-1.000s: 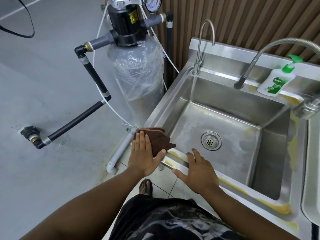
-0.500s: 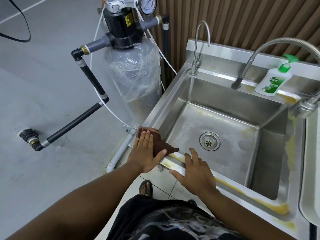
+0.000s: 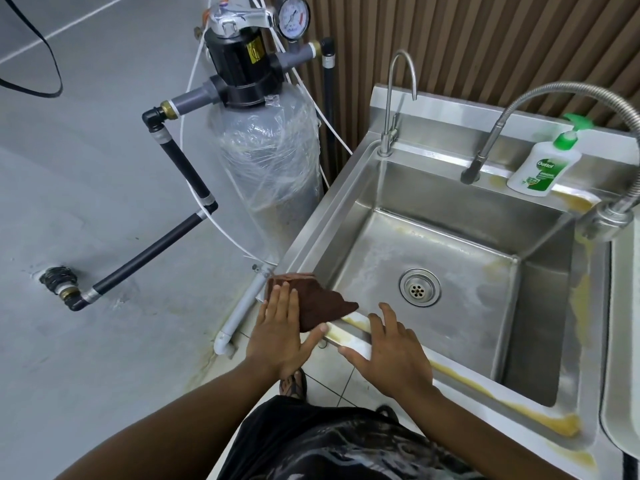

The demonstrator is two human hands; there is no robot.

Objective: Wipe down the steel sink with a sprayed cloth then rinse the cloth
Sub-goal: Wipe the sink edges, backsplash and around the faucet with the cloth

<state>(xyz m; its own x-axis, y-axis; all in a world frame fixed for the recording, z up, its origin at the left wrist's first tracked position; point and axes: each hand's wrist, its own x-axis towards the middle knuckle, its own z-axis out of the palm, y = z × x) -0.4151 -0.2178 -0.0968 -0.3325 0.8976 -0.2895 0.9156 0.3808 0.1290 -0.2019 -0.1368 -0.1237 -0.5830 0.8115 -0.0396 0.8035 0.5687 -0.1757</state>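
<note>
The steel sink [image 3: 540,355] fills the right half of the view, with a round drain [image 3: 419,286] in its floor and yellow stains along its rims. A dark brown cloth [image 3: 318,303] lies on the sink's front-left corner. My left hand [image 3: 282,332] presses flat on the cloth with straight fingers. My right hand [image 3: 391,351] rests flat on the front rim just to the right, fingers spread, holding nothing.
A thin gooseneck tap [image 3: 394,98] and a flexible hose tap [image 3: 485,150] stand at the back rim, beside a green-capped soap bottle [image 3: 542,164]. A plastic-wrapped filter tank [image 3: 266,161] with black pipes [image 3: 152,254] stands left of the sink. A second basin edge [image 3: 623,341] is at far right.
My left hand and the cloth have shifted slightly on the front-left corner of the rim. My right hand has stayed on the front rim.
</note>
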